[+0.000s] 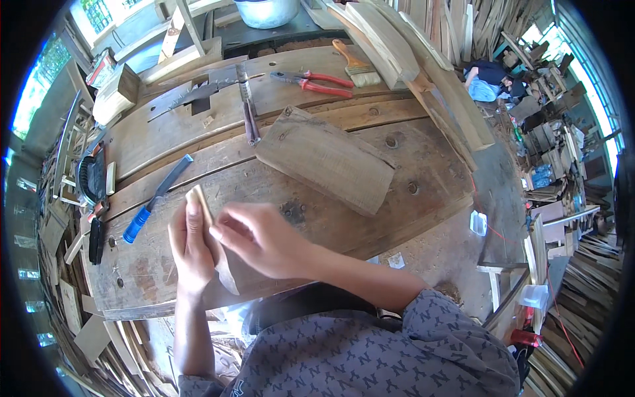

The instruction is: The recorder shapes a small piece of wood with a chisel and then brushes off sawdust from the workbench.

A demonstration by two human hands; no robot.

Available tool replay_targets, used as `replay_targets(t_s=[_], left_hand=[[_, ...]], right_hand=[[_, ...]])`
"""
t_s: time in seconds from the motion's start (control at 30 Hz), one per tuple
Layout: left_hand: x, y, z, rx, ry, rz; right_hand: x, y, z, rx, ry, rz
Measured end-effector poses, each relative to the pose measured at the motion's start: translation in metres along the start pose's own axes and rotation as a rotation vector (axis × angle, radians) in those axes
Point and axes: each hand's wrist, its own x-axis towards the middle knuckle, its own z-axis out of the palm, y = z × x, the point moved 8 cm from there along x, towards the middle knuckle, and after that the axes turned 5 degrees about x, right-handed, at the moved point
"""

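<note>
Our grey shirt [377, 347] bears repeated dark lettering [418, 376]. Left of the wide board [327, 159] and nearer us, our left grip [191, 248] pinches a thin wooden piece [204, 206]. Our right grip [268, 241] is beside it; whether it pinches, we cannot tell.

Left forearm [193, 331] rising nearly upright, a person closes the left hand [187, 248] in a grip, its thumb [192, 215] pointing up along the near side. The bare right forearm [360, 278] slants in from the opposite side, bringing the right hand [268, 241] just beside the left, back of the hand up, fingers curled inward.
</note>
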Motion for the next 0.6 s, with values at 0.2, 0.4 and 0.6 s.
replay_targets(t_s=[0.2,0.4,0.6], left_hand=[[0.013,0.014,0.040,-0.161,-0.373,-0.048],[0.037,0.007,0.081,-0.287,-0.579,-0.126],[0.047,-0.008,0.097,-0.399,-0.655,-0.165]], right_hand=[[0.007,0.001,-0.012,0.069,-0.211,0.043],[0.008,0.025,-0.033,0.298,-0.025,0.219],[0.013,0.034,-0.042,0.308,0.027,0.226]])
